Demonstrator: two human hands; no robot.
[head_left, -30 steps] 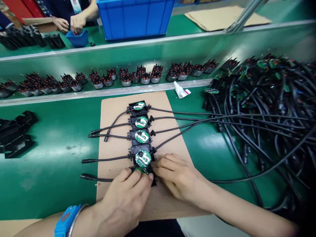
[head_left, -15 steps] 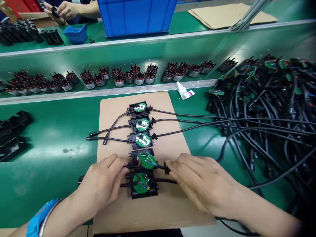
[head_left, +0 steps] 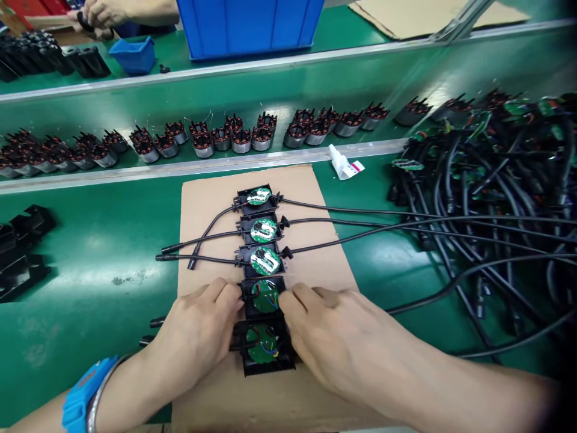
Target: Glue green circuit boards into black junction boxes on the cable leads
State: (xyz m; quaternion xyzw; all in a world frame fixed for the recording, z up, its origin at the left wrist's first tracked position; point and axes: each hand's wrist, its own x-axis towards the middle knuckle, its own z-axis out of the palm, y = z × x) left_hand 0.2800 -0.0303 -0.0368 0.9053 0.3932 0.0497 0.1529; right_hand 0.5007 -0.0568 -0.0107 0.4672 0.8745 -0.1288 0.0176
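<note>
Several black plastic housings with round green circuit boards lie in a column on a cardboard sheet [head_left: 315, 385]. My hands are at the second housing from the front, whose green circuit board [head_left: 265, 296] sits inside it. My left hand [head_left: 198, 325] is closed at its left end, pinching the cable there; the fingertips hide the grip. At the right end my right hand [head_left: 338, 331] is closed on the thicker black cable [head_left: 401, 309], covering its flared grommet. The nearest housing [head_left: 269, 367] also holds a board. Three farther boards, such as this one [head_left: 264, 260], carry white paste.
A tangle of black cables with boards [head_left: 505, 180] heaps at the right. A white tube [head_left: 345, 163] lies beyond the cardboard. Copper-wound stators [head_left: 202, 141] line the ledge. Black housings [head_left: 27, 270] lie left. Across the divider are a blue bin [head_left: 250, 30] and a person's hands [head_left: 106, 13].
The board has settled lower into its housing. My right hand has moved left, bringing the cable's grommet up against the housing's end. My left hand stays at the left end.
</note>
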